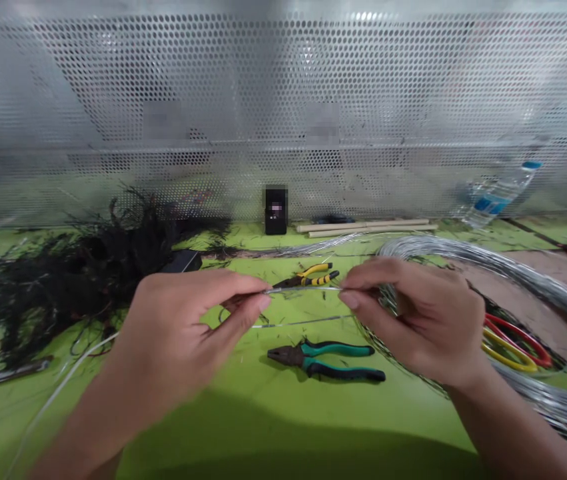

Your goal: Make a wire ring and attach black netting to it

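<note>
A thin silvery wire (308,289) stretches between my two hands above the green table. My left hand (198,327) pinches one end of it between thumb and forefinger. Thumb and fingertips of my right hand (408,313) are closed on the other end. Below the wire lie pliers with teal and black handles (333,360), jaws pointing left. Just behind it rest smaller yellow and black pliers (313,273), partly crossed by the wire. Another strand of wire (313,321) shows between the hands, lower down.
A big coil of silvery wire (528,270) fills the right side, with red and yellow-handled scissors (518,343) inside it. Bundled black strands (98,267) are heaped at left. Along the perforated metal panel (263,87) stand a black device (276,213), pale sticks (363,228) and a tilted bottle (498,200).
</note>
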Available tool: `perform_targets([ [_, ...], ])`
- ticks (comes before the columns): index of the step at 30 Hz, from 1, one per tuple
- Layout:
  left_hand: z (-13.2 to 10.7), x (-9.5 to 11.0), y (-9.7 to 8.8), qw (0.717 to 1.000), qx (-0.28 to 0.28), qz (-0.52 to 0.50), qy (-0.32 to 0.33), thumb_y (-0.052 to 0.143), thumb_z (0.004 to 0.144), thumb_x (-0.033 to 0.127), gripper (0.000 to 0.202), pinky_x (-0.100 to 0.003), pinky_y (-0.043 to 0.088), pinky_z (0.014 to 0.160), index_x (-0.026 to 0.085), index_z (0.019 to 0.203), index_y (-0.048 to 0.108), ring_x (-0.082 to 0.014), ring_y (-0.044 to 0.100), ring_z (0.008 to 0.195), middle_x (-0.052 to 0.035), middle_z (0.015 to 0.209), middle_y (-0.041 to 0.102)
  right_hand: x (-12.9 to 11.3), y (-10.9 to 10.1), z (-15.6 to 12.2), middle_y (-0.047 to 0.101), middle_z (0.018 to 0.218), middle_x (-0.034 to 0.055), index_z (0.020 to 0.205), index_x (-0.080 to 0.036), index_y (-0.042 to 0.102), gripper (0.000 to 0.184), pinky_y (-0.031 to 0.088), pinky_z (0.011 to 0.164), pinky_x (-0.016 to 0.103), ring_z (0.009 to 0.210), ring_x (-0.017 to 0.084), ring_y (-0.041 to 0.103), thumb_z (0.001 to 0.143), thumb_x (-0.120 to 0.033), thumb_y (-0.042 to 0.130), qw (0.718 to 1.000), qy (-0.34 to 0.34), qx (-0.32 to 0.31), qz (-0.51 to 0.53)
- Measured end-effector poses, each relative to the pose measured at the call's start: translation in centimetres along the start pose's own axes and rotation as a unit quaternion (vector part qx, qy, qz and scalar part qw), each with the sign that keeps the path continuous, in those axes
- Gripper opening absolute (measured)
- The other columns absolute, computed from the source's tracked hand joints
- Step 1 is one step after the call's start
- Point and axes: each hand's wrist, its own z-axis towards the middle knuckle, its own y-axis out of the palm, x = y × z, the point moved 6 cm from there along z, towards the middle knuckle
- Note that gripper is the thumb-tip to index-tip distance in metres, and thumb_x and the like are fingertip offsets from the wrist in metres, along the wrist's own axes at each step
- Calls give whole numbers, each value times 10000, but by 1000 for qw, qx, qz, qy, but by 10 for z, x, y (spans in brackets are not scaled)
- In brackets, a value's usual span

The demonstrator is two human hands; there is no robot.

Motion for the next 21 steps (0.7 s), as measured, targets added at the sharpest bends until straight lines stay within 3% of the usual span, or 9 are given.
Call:
perform_targets([
  [3,2,-3,11,997,-67,-25,-31,698,982,322,113,-192,486,575,262,947,787,-98,703,593,48,774,792,-5,1,-1,745,793,-17,941,-247,652,166,432,496,251,535,88,539,943,-82,668,1000,-16,18,-18],
  [6,2,-5,18,991,-106,-48,-59,616,1023,335,214,-212,464,559,258,952,802,-115,683,570,29,707,767,-1,4,-2,708,746,-23,928,-240,661,129,383,474,263,520,92,484,953,-115,676,999,31,15,-2],
  [9,1,-11,17,986,-97,-88,-103,664,991,360,193,-213,461,530,265,939,824,-131,680,555,14,683,763,9,7,-2,599,661,-43,914,-223,681,75,345,459,250,534,94,452,985,-198,683,990,107,-18,86],
  [11,-2,-15,21,964,-129,-174,-155,721,954,383,167,-198,477,510,260,922,830,-139,695,558,0,674,762,15,9,-2,562,662,-47,908,-215,692,100,329,454,242,537,89,416,1001,-250,687,977,139,-42,158],
  [13,-8,-15,32,897,-208,-318,-225,702,966,437,240,-197,509,490,236,920,827,-153,710,548,-31,684,764,19,8,-1,576,694,-40,903,-216,703,102,343,475,245,567,93,436,996,-260,706,968,140,-46,201],
  [15,-14,-8,44,796,-280,-456,-283,651,996,482,328,-215,539,477,208,922,815,-172,722,532,-74,718,777,21,4,1,614,735,-28,907,-222,719,78,377,519,258,621,108,490,983,-239,722,970,111,-33,213],
  [17,-18,-2,51,715,-315,-539,-315,642,1007,477,337,-228,561,488,198,916,808,-184,733,530,-91,713,779,22,3,4,649,763,-22,929,-229,738,49,417,571,275,665,122,540,972,-206,730,974,74,-21,214],
  [19,-19,1,57,677,-317,-578,-326,679,994,441,286,-231,592,543,203,911,814,-186,752,562,-79,678,772,23,4,6,689,813,-11,954,-240,751,68,474,651,305,730,145,604,962,-175,732,980,47,-9,195],
  [21,-18,1,60,665,-304,-597,-329,723,970,423,245,-235,616,598,211,904,827,-184,767,604,-74,692,784,22,2,6,725,938,25,979,-253,751,96,516,780,366,889,202,662,950,-164,734,991,35,48,122],
])
